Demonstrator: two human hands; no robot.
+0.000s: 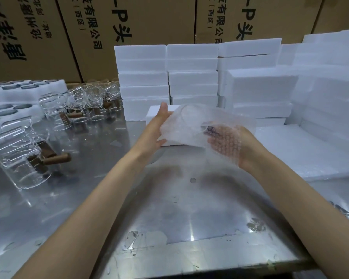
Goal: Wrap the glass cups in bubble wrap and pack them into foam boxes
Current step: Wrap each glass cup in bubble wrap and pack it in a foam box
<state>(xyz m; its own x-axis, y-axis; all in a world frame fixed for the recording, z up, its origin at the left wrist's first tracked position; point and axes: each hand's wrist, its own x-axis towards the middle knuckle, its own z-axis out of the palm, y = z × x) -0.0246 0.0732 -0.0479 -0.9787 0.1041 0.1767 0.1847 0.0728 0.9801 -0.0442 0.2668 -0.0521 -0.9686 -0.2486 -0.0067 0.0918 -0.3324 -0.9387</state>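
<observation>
A glass cup wrapped in bubble wrap is held between both hands above the steel table. My left hand presses its flat palm and straight fingers against the bundle's left side. My right hand cups the bundle from below and right, its fingers showing through the wrap. A dark handle shows faintly inside the wrap. A white foam box lies on the table just behind the bundle, mostly hidden by it. Unwrapped glass cups with brown handles stand and lie at the left.
Stacks of white foam boxes fill the back and right of the table. More glass cups cluster at back left beside foam trays of round lids. Cardboard cartons form a wall behind. The steel table lies below my arms.
</observation>
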